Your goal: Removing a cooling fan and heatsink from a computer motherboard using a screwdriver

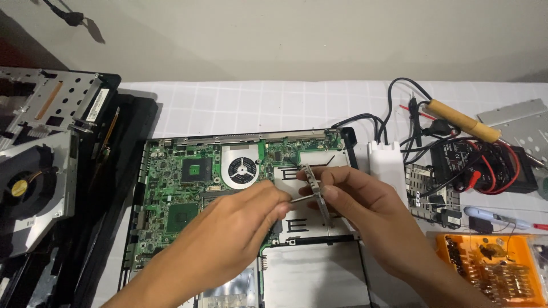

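Metal bracket [317, 191] | held upright above the opened laptop [194, 177], clear of its green board | your right hand [365, 208] pinches it steady | your left hand [240, 228] grips a thin tool [302, 199] against it, right of the fan [240, 169].

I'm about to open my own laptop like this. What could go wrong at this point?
The slim metal bracket is pinched between the left hand and right hand directly above the bare green circuit board; a slip might scratch or short it. A small loose part could also drop into the round white fan. Tangled black and red cables nearby might snag.
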